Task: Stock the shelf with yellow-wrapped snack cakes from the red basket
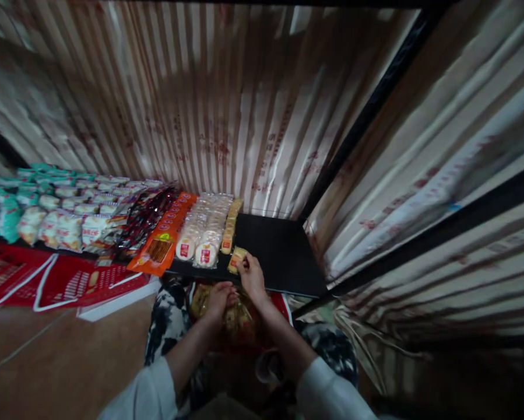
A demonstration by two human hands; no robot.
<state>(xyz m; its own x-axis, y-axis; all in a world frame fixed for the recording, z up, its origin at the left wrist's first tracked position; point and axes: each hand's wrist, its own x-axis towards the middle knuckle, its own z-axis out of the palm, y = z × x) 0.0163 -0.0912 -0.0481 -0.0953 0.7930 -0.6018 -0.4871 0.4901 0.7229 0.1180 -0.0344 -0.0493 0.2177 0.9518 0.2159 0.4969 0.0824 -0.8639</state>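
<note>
My right hand (pixel 252 275) pinches a small yellow snack packet (pixel 236 259) at the front edge of the black shelf (pixel 279 251). Just behind that packet runs a row of similar yellow packets (pixel 230 227). Lower down, my left hand (pixel 222 298) is over a red-edged bag (pixel 283 306) full of yellowish wrapped packets (pixel 239 324) between my knees. Its fingers are curled, and whatever they may hold is hidden. Left of the yellow row lie two rows of round white crackers in clear wrappers (pixel 206 254).
Further left on the shelf are an orange snack bag (pixel 159 251), dark red packets (pixel 150 213) and rows of white and teal packets (pixel 69 227). Red printed sheets (pixel 82 280) hang below. A black post (pixel 366 116) and pleated printed sheeting (pixel 262 134) enclose the back and right.
</note>
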